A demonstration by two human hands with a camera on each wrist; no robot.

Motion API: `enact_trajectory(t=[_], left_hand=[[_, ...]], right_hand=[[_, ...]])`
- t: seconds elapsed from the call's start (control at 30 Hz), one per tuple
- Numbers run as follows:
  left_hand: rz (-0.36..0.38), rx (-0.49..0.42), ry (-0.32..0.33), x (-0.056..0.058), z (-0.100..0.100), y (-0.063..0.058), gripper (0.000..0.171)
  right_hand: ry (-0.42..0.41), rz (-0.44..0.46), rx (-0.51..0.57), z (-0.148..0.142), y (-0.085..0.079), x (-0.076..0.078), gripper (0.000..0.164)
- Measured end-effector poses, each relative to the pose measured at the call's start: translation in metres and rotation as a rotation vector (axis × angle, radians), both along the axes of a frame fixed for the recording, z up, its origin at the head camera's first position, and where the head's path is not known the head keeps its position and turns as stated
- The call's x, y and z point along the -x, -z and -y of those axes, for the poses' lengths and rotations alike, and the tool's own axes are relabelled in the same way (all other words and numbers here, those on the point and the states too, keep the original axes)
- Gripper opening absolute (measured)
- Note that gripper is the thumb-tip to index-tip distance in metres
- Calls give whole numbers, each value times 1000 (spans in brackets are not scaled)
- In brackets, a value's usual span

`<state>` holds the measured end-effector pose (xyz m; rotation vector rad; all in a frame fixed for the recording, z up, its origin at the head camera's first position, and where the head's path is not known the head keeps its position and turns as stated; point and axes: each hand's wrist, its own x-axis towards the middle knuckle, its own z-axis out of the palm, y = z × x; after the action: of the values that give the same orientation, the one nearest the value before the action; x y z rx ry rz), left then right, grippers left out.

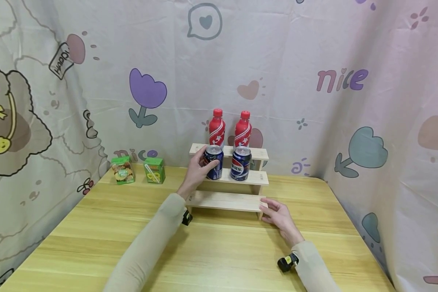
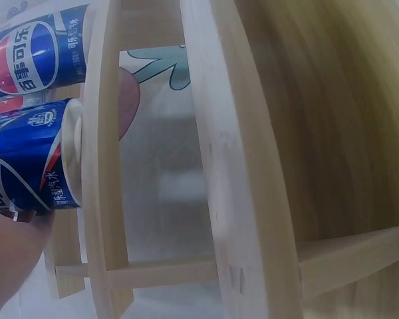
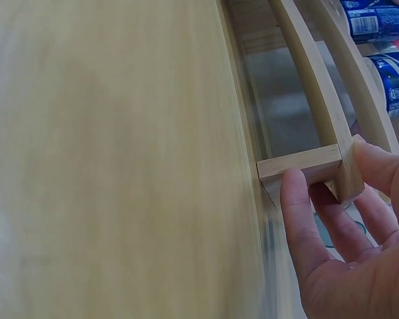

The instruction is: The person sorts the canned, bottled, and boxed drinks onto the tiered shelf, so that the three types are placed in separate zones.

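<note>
the left hand (image 1: 196,170) curls fingers round the left blue can (image 1: 216,167); the right hand (image 1: 280,218) pinches one end of the bottom shelf (image 1: 224,200)

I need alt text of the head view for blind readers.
A left hand grips a blue can beside another can on the middle tier of a wooden stand; the right hand holds the lowest tier. Two red bottles stand above.

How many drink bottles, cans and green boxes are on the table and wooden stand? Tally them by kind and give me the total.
Red bottles: 2
Blue cans: 2
Green boxes: 2
Total: 6
</note>
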<state>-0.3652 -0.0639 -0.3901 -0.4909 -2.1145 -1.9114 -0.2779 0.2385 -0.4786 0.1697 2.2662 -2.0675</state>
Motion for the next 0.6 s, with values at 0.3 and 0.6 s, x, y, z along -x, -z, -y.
enact_trajectory(t=[0.3,0.6], left_hand=[[-12,12,-11,2,-3,1,69],[-38,8,-10,5,-4,1,64]], right_hand=[[-2,-1,-4,-1,2,1,49],[18,-1,2,0,2,2,46]])
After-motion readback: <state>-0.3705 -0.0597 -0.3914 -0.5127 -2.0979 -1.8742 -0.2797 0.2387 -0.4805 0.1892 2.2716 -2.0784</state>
